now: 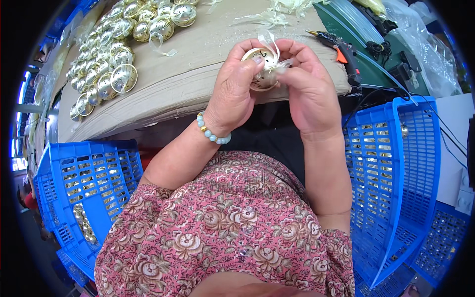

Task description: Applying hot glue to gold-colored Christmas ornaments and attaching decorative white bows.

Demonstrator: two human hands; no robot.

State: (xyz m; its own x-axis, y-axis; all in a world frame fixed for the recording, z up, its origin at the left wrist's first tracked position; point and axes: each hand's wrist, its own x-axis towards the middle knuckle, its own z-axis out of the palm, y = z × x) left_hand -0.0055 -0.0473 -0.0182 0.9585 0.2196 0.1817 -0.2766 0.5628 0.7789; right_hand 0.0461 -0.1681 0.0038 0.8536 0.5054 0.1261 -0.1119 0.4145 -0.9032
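Note:
Above the near edge of the cardboard-covered table, both my hands are at a round gold bell ornament point(263, 83) with dark markings. My left hand point(232, 84) grips its left side, the thumb lying on top. A pale cream ribbon point(267, 42) stands up in a loop from the ornament, its loose ends at the right. With thumb and fingertips closed, my right hand point(310, 84) pinches the ribbon beside the ornament. Some of the right fingertips are hidden behind it.
Rows of gold bell ornaments point(105, 85) with ribbons cover the table's left. Ribbon strips point(267, 19) lie at the far edge. A glue gun point(338, 47) with an orange trigger rests at the right. Blue crates point(89, 161) stand on both sides, the left holding gold ornaments.

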